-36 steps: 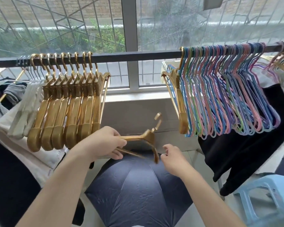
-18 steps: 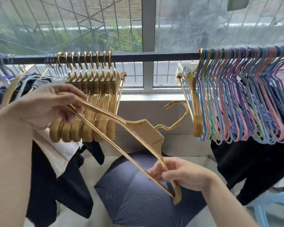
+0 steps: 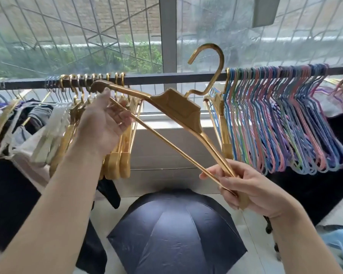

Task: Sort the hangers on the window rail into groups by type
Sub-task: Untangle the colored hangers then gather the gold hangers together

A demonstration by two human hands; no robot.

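Now the gold hanger (image 3: 174, 107) is up at rail height, its hook raised above the window rail (image 3: 166, 78) at upper centre; a moment ago it lay low and sideways. My left hand (image 3: 103, 125) pinches one end, my right hand (image 3: 244, 186) grips the other. Next, I reckon, it joins the gold group (image 3: 115, 139) at left, away from the coloured wire hangers (image 3: 285, 123). No writing or brand readable anywhere.

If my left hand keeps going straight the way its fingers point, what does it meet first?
Probably the window rail: the left hand, holding the gold hanger, points up and forward toward it, near the hung gold hangers; depth is unclear.
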